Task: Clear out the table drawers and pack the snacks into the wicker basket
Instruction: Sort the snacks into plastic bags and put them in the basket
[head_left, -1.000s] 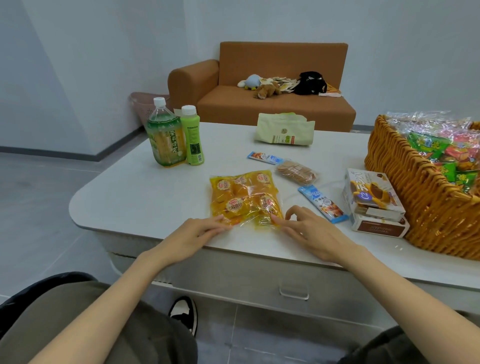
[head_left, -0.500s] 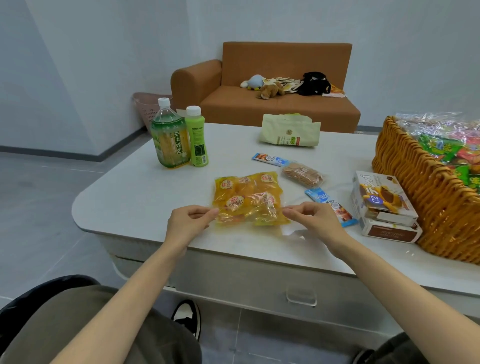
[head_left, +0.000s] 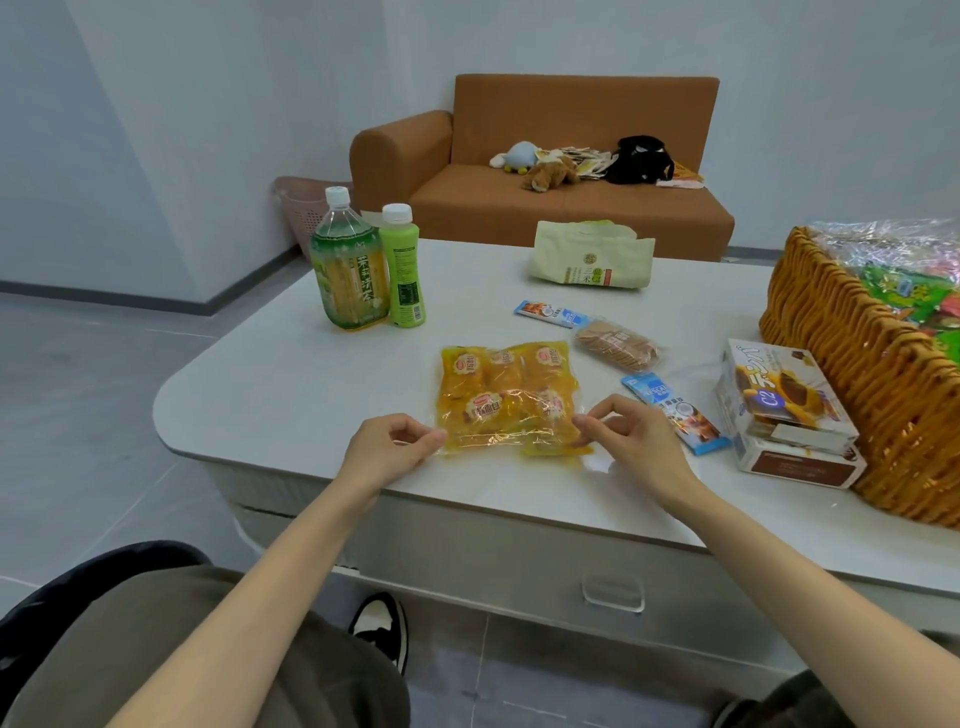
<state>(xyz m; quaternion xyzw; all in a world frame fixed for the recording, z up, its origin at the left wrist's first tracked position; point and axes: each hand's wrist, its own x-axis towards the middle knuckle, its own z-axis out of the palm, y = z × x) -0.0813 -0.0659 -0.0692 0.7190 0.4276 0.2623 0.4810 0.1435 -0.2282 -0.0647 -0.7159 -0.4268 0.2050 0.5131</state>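
A clear bag of yellow wrapped snacks lies flat on the white table. My left hand pinches the bag's near left corner. My right hand pinches its near right corner. The wicker basket stands at the right edge, with colourful snack packs and crinkly plastic inside. Two stacked snack boxes lean against the basket. A blue sachet lies just right of my right hand. A drawer front with a clear handle is closed below the tabletop.
Two green drink bottles stand at the table's back left. A cracker pack, a second blue sachet and a pale green pouch lie further back. An orange sofa with soft toys is behind the table.
Both hands went from resting flat at the bag's near edge to pinching its two near corners. The view has shifted slightly right and closer.
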